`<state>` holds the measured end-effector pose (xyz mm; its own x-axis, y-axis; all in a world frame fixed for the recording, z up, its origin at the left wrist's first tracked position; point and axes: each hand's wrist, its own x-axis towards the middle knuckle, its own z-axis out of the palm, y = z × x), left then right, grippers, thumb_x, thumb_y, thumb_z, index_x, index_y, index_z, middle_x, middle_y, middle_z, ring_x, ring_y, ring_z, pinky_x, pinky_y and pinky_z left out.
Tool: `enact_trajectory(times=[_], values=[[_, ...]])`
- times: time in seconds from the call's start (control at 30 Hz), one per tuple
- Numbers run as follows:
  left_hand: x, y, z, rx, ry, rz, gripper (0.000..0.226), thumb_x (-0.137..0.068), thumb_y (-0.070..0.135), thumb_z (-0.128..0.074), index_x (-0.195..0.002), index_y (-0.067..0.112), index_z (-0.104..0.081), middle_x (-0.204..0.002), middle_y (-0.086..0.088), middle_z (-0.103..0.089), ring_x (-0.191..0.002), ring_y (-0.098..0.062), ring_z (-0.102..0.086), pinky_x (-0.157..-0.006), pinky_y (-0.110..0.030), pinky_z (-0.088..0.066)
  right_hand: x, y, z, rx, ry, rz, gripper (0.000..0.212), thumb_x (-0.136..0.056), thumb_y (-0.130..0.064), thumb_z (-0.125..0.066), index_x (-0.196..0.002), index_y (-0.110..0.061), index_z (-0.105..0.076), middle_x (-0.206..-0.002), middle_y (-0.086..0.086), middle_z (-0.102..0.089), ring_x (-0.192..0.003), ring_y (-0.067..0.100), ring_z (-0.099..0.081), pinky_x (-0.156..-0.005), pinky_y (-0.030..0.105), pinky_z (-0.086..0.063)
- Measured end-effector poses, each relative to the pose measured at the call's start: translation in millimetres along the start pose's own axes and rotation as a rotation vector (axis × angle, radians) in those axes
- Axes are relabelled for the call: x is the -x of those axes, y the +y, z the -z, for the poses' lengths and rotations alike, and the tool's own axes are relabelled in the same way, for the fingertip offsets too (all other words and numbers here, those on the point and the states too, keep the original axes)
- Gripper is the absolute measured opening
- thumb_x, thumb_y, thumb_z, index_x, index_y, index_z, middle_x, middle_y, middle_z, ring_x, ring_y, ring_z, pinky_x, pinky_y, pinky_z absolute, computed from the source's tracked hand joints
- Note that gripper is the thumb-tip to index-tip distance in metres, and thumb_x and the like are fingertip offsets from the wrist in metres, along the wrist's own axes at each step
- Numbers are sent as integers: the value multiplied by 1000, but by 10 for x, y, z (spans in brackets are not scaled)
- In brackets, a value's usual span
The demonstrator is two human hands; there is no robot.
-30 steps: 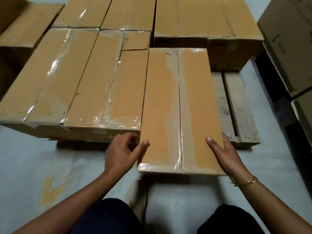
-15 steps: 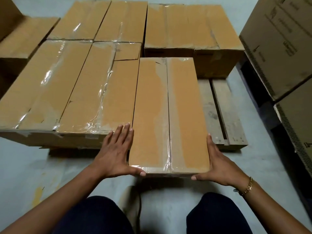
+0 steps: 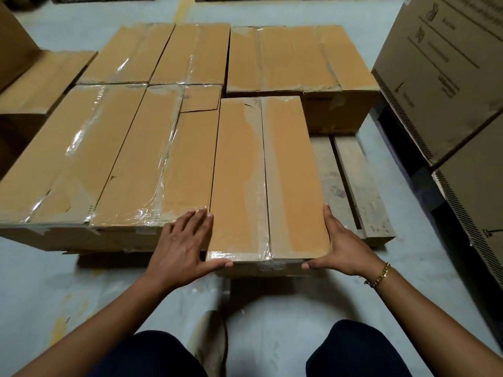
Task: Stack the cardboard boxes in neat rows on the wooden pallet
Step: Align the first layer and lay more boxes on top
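Left hand (image 3: 185,246) lies flat and open. Its straight fingers rest along the left flank of the long cardboard box (image 3: 266,172), where that box meets the neighbouring box (image 3: 163,164), and its thumb is stretched across the near end. The right hand (image 3: 343,246) mirrors it, palm pressed to the right flank and thumb along the near end. Neither hand curls round anything, so the box is steered between two flat palms rather than carried.

The box sits lengthwise on the wooden pallet (image 3: 351,186), toward its right side, with bare slats showing at the pallet's right edge. Its near end juts out past the pallet's near edge, further than the ends of the boxes filling the pallet's left side. Its far end reaches the rear box (image 3: 337,112) at the back of the pallet, though whether they touch cannot be told.

The step in hand looks like seating this box into the row. To do it well:
- Push evenly from both thumbs so the box slides straight toward the back of the pallet and does not skew.
- Draw the left fingers out of the seam first, or they may get nipped.
- Press from the right to close any gap, and aim to bring the near end level with the row.
- Expect the tape on the lids to be slick, so the flanks should give the surer hold.
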<state>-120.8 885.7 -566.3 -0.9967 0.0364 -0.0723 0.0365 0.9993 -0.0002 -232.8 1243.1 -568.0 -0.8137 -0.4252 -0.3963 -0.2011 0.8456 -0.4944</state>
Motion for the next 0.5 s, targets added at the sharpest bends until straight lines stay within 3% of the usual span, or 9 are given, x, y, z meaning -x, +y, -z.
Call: enact_trajectory(times=[0.13,0.33,0.43,0.5], values=[[-52,-4,-48,2,74,24,107,-80,97,-27,-149,18,-50,-153,-3,-49,-135,-27,-46,-98,-50,-44,-113,-10,44,-11,20,-5,161,-47,-83,-81,-157,-30,24,-170,-6,-15,-146,24,-38,-115,42,-40],[-172,-32,-62,-45,140,12,100,-83,94,-25,-138,17,-56,-134,-3,-58,-114,-27,-55,-85,-46,-45,-234,-31,102,-28,35,-23,157,-51,-77,-84,-158,-30,21,-168,-4,-22,-144,25,-41,-113,42,-42],[-236,-77,-37,-40,170,-33,108,-80,98,-24,-141,13,-51,-137,-9,-53,-116,-30,-52,-93,-49,-43,-232,-25,86,-32,30,-27,159,-51,-79,-83,-157,-30,25,-169,-3,-18,-147,25,-37,-115,41,-40],[-282,-117,-34,-35,93,-26,124,-74,102,-25,-156,10,-34,-160,-15,-35,-142,-34,-39,-113,-53,-33,-216,-31,43,-42,14,-30,159,-53,-75,-84,-154,-30,30,-170,0,-15,-148,26,-35,-117,41,-38]])
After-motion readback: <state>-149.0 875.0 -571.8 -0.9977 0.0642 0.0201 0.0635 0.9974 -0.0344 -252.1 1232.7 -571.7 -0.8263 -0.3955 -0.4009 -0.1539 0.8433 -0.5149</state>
